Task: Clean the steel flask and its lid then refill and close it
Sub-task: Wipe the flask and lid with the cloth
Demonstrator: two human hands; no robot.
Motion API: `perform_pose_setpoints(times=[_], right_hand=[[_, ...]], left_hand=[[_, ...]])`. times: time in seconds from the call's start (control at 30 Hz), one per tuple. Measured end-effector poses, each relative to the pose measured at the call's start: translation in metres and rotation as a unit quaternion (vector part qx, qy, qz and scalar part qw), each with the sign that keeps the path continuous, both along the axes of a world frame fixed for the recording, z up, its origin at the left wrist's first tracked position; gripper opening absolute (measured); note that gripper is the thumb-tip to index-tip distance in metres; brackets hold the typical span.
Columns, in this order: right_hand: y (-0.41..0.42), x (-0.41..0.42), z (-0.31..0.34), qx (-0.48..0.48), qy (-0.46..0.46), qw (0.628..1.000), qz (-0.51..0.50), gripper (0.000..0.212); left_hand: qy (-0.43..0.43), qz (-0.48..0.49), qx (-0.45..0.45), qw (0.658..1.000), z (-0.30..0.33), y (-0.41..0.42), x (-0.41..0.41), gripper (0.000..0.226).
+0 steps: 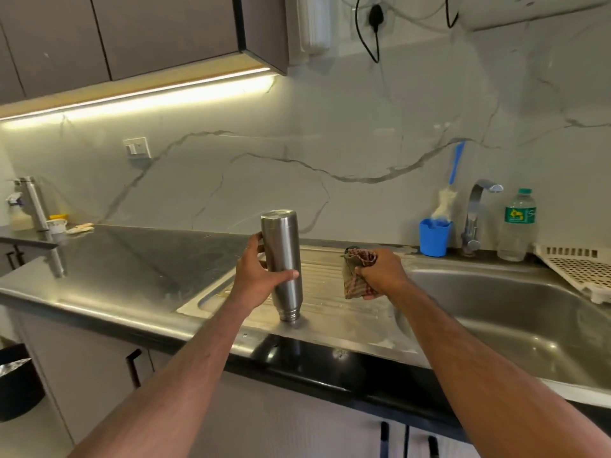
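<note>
The steel flask [281,246] is upside down, its open threaded neck pointing at the ribbed steel drainboard [334,292]; whether the neck touches the board I cannot tell. My left hand [256,276] grips its body from the left, thumb across the front. My right hand [380,274] holds a bunched brown checked cloth [352,279] just right of the flask, above the drainboard. The flask's lid is not in view.
The sink basin [496,312] lies to the right, with a tap [476,216], a blue cup [433,238] holding a bottle brush [454,170], a plastic water bottle [517,226] and a white perforated tray [582,269] behind it. A dark countertop [132,259] stretches left.
</note>
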State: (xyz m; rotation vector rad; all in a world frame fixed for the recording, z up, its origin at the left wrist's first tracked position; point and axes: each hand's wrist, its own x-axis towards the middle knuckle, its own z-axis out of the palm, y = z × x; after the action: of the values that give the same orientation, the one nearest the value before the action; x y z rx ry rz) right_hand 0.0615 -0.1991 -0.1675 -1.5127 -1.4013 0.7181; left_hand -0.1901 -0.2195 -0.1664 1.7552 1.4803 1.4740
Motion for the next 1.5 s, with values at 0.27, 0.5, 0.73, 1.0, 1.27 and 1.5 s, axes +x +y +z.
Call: perform_pose_setpoints(times=[0.27,0.5,0.73,1.0,1.27,1.5], right_hand=[[-0.005,0.001,0.002,0.011,0.0,1.0,-0.004,0.021],[-0.008,0.0,-0.003,-0.005,0.04,0.999,0.013,0.024],[-0.008,0.002,-0.005,-0.005,0.061,0.998,0.018,0.028],[-0.011,0.033,-0.019,0.01,0.057,0.998,-0.004,0.027],[-0.001,0.086,-0.047,0.045,0.111,0.991,-0.063,0.025],[0.038,0.098,-0.048,0.043,0.071,0.996,-0.031,0.023]], left_hand=[[0.036,0.016,-0.018,0.999,-0.002,0.002,0.003,0.104],[0.062,0.028,-0.003,0.998,-0.006,-0.002,0.0,0.108],[0.144,0.144,0.202,0.958,-0.022,-0.027,0.019,0.044],[0.179,0.027,0.182,0.966,-0.015,-0.001,0.095,0.032],[0.192,-0.018,0.082,0.978,-0.032,0.053,0.148,0.027],[0.162,-0.01,0.018,0.987,-0.051,0.106,0.166,0.025]])
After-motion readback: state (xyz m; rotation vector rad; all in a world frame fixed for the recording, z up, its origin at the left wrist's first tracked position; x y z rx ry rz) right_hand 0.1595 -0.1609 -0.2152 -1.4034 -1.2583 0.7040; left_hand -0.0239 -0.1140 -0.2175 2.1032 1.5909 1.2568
